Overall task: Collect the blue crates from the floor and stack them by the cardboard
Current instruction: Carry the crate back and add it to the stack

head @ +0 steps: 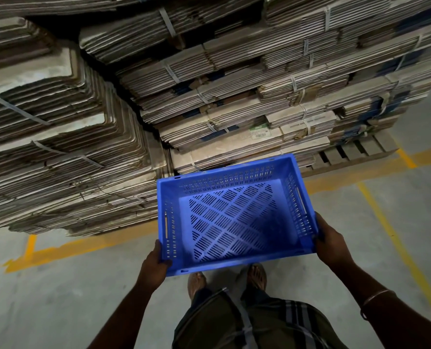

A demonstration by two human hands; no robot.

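Both hands' grip holds an empty, slotted blue crate (234, 212) before stacked cardboard (234, 96).

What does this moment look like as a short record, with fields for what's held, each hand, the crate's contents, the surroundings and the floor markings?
held: blue crate, upright, open side up, carried above the floor
left hand: grips the near left corner
right hand: grips the near right corner; bangle on the wrist
contents: empty
surroundings: strapped stacks of flattened cardboard ahead, one on a pallet
floor markings: yellow lines on grey concrete
other crates: none visible
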